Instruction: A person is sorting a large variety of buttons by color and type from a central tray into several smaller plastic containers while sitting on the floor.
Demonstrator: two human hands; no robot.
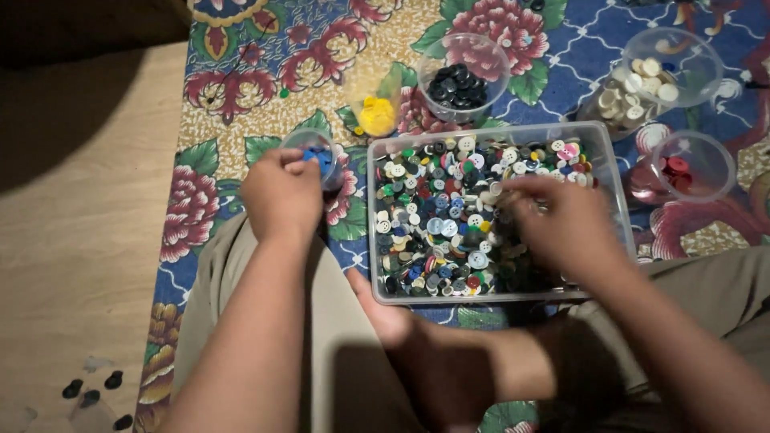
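Observation:
A clear rectangular plastic box [377, 240] full of mixed coloured buttons [437, 216] lies on the floral mat in front of me. My right hand [561, 224] reaches into the box, fingers curled down among the buttons. My left hand [282, 195] is closed over the rim of a small clear cup of blue buttons [321, 154] just left of the box; whether it holds a button cannot be seen.
Clear cups stand behind the box: yellow buttons [377, 115], black buttons [459, 86], cream buttons [642, 88], red buttons [678, 170]. The floral mat [241, 72] covers a wooden floor [72, 240]. Several dark buttons [92, 391] lie loose at lower left. My crossed legs sit below.

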